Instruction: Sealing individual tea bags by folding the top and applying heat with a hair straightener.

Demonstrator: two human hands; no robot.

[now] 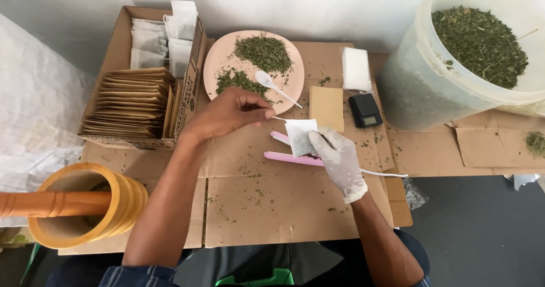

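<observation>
The bare left hand (230, 112) pinches a thread at ten o'clock of the white tea bag (299, 135); the gloved right hand (339, 159) grips the bag over the pink sealer (292, 157). Sealing looks underway; clamping needs the edge aligned.

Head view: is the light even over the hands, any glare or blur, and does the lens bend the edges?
Head view: soft, even light, faint shadows under the left hand and gloved right hand; no glare on the white sachet; centre sharp; wide-angle bulge stretches the bucket and wooden mortar at the edges.
</observation>
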